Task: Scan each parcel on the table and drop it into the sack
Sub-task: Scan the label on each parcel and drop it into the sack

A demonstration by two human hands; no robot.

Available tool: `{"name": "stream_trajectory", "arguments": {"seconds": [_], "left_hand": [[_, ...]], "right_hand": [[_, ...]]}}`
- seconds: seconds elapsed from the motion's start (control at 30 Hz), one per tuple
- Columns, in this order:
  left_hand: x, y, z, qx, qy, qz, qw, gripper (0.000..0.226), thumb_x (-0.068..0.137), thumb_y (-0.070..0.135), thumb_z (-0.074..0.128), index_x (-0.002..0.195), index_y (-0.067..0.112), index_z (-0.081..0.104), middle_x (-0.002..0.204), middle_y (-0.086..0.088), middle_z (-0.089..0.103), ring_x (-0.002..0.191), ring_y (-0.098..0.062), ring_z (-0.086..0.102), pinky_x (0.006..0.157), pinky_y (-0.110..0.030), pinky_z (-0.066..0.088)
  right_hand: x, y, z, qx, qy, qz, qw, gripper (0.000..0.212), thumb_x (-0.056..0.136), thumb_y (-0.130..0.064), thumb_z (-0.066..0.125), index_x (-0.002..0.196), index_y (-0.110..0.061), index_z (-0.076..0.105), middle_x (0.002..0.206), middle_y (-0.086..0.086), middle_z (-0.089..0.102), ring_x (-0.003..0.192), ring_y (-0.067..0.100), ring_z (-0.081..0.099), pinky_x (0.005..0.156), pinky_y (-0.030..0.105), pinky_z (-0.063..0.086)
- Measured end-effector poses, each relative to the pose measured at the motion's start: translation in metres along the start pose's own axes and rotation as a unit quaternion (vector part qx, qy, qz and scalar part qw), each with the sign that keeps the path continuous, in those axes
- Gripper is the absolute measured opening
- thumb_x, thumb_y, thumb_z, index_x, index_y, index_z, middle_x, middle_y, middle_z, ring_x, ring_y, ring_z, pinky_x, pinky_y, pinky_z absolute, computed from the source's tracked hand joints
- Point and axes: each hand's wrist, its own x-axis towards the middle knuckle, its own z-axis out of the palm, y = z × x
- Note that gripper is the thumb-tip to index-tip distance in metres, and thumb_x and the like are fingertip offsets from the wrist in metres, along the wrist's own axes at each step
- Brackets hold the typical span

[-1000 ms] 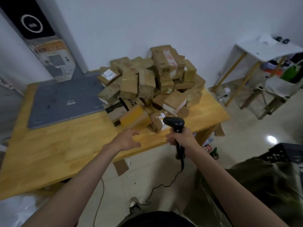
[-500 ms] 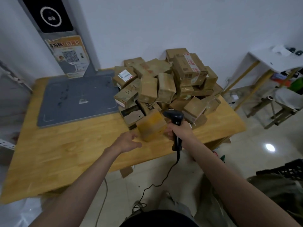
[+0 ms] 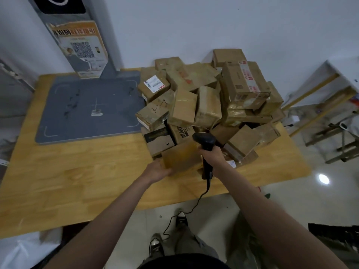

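A heap of several brown cardboard parcels (image 3: 209, 105) is piled on the right half of the wooden table (image 3: 77, 171). My left hand (image 3: 157, 170) grips the near left edge of a yellowish-brown parcel (image 3: 180, 157) at the front of the heap. My right hand (image 3: 212, 158) holds a black corded barcode scanner (image 3: 205, 141) by its handle, its head just above that parcel's right end. The sack shows only as a dark olive shape (image 3: 244, 249) at the bottom right, by my right arm.
A grey scan mat (image 3: 87, 107) lies on the table's back left, below a grey pillar with a QR poster (image 3: 81, 49). The scanner's cable (image 3: 186, 208) hangs to the floor near my shoes. A white side table (image 3: 343, 70) and a black crate (image 3: 338, 233) stand to the right.
My view has swung left and closer to the table. My left hand, open before, has reached forward and taken hold of the front parcel. The scanner stays in my right hand.
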Motion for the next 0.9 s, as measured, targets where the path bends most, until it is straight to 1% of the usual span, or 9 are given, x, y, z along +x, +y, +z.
{"name": "stream_trajectory", "arguments": {"seconds": [0.03,0.13,0.27,0.37,0.5,0.6,0.73,0.8,0.9], "left_hand": [[0.003,0.000,0.003,-0.024,-0.006,-0.004,1.000,0.065,0.093,0.033,0.067,0.148,0.015,0.038,0.142,-0.007,0.048,0.129,-0.023,0.047,0.092,-0.022,0.036],[0.014,-0.004,0.008,-0.122,-0.019,-0.018,0.992,0.064,0.090,0.028,0.071,0.145,0.020,0.040,0.137,0.001,0.050,0.112,-0.011,0.045,0.090,-0.024,0.035],[0.016,-0.011,0.007,-0.171,-0.023,-0.047,0.984,0.052,0.091,0.027,0.070,0.134,0.026,0.040,0.120,0.006,0.051,0.100,-0.010,0.047,0.084,-0.023,0.037],[0.013,-0.028,0.001,-0.168,-0.004,-0.072,0.983,0.075,0.089,0.034,0.071,0.149,0.017,0.031,0.138,-0.004,0.049,0.109,-0.016,0.047,0.087,-0.027,0.038],[0.014,-0.068,-0.009,-0.168,0.017,-0.117,0.979,0.103,0.081,0.049,0.075,0.157,0.014,0.015,0.149,-0.010,0.044,0.125,-0.028,0.050,0.097,-0.038,0.047],[0.012,-0.087,-0.017,-0.163,0.028,-0.129,0.978,0.100,0.083,0.049,0.072,0.158,0.015,0.014,0.147,-0.013,0.044,0.126,-0.032,0.051,0.097,-0.041,0.048],[0.013,-0.099,-0.029,-0.167,0.035,-0.140,0.975,0.097,0.087,0.050,0.069,0.158,0.014,0.013,0.137,-0.008,0.053,0.119,-0.029,0.055,0.099,-0.044,0.049],[0.015,-0.100,-0.035,-0.169,0.043,-0.142,0.974,0.096,0.088,0.050,0.068,0.157,0.013,0.013,0.129,-0.005,0.057,0.113,-0.026,0.057,0.099,-0.044,0.050],[0.016,-0.094,-0.040,-0.191,0.029,-0.139,0.971,0.097,0.088,0.047,0.069,0.158,0.013,0.012,0.150,-0.009,0.044,0.121,-0.027,0.053,0.094,-0.038,0.051]], "right_hand": [[0.003,0.002,0.000,0.000,-0.004,0.003,1.000,0.018,0.094,-0.019,0.067,0.110,-0.012,0.064,0.091,0.011,0.062,0.093,0.033,0.062,0.090,0.052,0.055],[0.012,0.009,0.001,-0.002,-0.016,0.009,1.000,0.017,0.095,-0.018,0.065,0.110,-0.012,0.063,0.087,0.008,0.059,0.083,0.026,0.059,0.087,0.048,0.055],[0.015,0.026,0.006,-0.011,-0.015,0.011,1.000,0.019,0.093,-0.018,0.068,0.110,-0.011,0.062,0.089,0.010,0.061,0.087,0.028,0.061,0.083,0.045,0.054],[0.014,0.041,0.015,0.002,-0.020,0.031,0.999,0.011,0.090,-0.020,0.070,0.096,-0.021,0.061,0.100,0.015,0.067,0.097,0.034,0.066,0.092,0.053,0.056],[0.011,0.053,0.039,0.008,-0.075,0.059,0.995,0.009,0.091,-0.017,0.069,0.100,-0.016,0.067,0.106,0.021,0.070,0.102,0.039,0.068,0.095,0.059,0.054],[0.006,0.054,0.057,-0.006,-0.100,0.065,0.993,0.002,0.093,-0.015,0.067,0.094,-0.014,0.067,0.100,0.019,0.070,0.097,0.036,0.068,0.093,0.053,0.055],[0.008,0.054,0.068,-0.024,-0.124,0.066,0.990,0.007,0.092,-0.009,0.066,0.086,-0.011,0.065,0.084,0.013,0.062,0.082,0.030,0.060,0.075,0.044,0.051],[0.013,0.051,0.070,-0.013,-0.119,0.063,0.991,0.008,0.092,-0.011,0.067,0.086,-0.013,0.064,0.084,0.013,0.059,0.083,0.030,0.058,0.076,0.046,0.050],[0.017,0.041,0.073,0.034,-0.130,0.065,0.989,0.007,0.093,-0.010,0.067,0.089,-0.015,0.065,0.092,0.012,0.063,0.092,0.030,0.061,0.092,0.050,0.053]]}}
